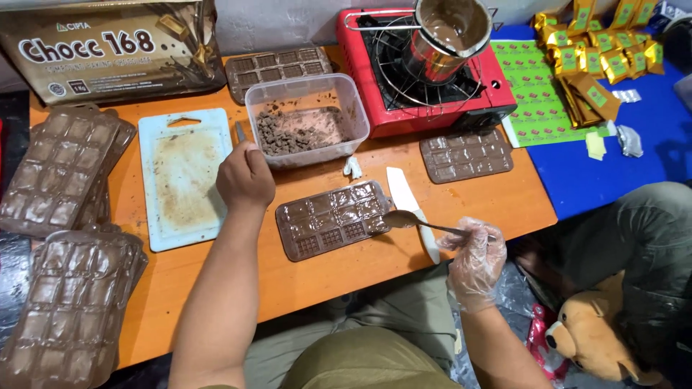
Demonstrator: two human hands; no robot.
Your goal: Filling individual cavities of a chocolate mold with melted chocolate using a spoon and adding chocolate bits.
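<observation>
At the far left of the orange bench (216, 281) lie two stacks of clear plastic moulds (68, 302), with a large brown chocolate package (108, 47) behind them against the wall. Next comes a pale blue cutting board (180, 180) smeared with brown. The left hand (245, 176) rests at the board's right edge, bare, its fingers curled into a loose fist beside the near corner of a clear plastic tub (306, 119) holding chocolate chunks; whether it grips anything cannot be told, though a thin grey object (238, 132) shows just above the knuckles. Behind the tub sits a filled chocolate mould (277, 68). In front of the tub, in the middle of the bench, lies the mould being filled (333, 218), tilted a little, most cells glossy with chocolate and a few near cells showing a grid pattern. A white knife (411, 209) lies just right of it. The right hand (476, 259), in a thin clear glove, has its fingers closed around the handle of a metal spoon (404, 218), whose chocolate-coated bowl hovers at the mould's right edge, over the knife. Behind stands a red portable stove (432, 79) carrying a steel pot (447, 36) of melted chocolate, with another filled mould (466, 153) in front of it. Further right, gold wrappers (598, 54) lie on a blue surface, and a plush bear (591, 338) sits low down.
</observation>
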